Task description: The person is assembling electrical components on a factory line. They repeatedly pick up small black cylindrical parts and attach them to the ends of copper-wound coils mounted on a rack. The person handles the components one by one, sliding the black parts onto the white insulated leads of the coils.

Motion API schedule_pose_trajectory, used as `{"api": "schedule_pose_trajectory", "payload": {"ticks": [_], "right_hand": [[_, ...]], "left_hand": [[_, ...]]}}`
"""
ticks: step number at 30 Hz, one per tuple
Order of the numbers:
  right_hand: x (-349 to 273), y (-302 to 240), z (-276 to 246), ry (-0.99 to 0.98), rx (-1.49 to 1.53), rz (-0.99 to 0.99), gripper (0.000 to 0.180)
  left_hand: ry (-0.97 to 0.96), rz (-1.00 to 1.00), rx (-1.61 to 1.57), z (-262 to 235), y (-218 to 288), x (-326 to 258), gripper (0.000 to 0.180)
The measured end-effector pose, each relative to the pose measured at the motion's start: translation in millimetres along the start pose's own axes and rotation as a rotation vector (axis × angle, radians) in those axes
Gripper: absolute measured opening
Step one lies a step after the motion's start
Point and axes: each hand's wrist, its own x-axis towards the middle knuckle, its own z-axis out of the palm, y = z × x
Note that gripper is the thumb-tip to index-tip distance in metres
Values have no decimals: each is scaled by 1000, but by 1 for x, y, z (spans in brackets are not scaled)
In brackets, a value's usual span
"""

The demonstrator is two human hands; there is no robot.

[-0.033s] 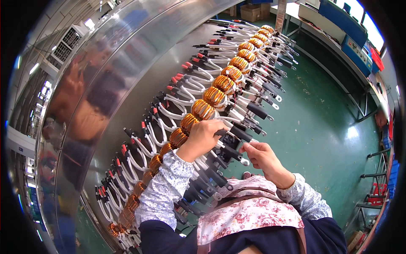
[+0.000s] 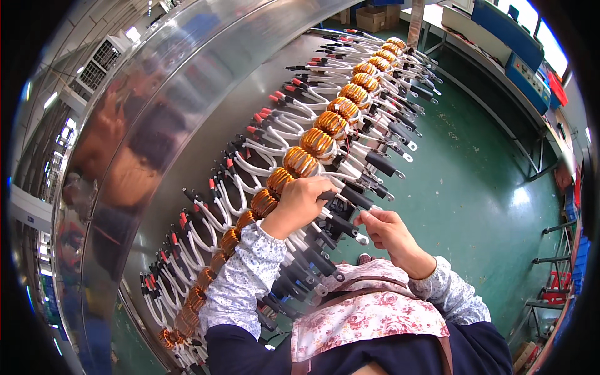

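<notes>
A long row of copper-wound ring coils (image 2: 317,143) with white cable leads lies along a metal bench. My left hand (image 2: 301,205) is closed over the near side of the row, its fingers on a black-sleeved cable (image 2: 326,195). Just right of it, another white cable carries a black sleeve (image 2: 357,198) and points toward me. At that cable's end my right hand (image 2: 390,236) pinches the metal lug, which its fingertips mostly cover. Below, a neighbouring lead ends in a bare ring lug (image 2: 362,239).
Red- and black-tipped leads (image 2: 265,112) fan out on the coils' far side. A shiny metal panel (image 2: 181,81) rises behind the bench. Green floor (image 2: 462,162) lies to the right, with a workbench (image 2: 487,69) bearing a blue machine (image 2: 527,81) beyond. Cardboard boxes (image 2: 370,19) stand at the back.
</notes>
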Motion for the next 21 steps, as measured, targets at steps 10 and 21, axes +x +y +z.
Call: {"api": "schedule_pose_trajectory", "payload": {"ticks": [10,21], "right_hand": [[-2,-3,-4,-25,39,7,30],[47,-1,9,-91,-88,-63,39]], "left_hand": [[2,8,-19,0,-1,-1,17],[-15,-17,8,2,0,1,14]]}}
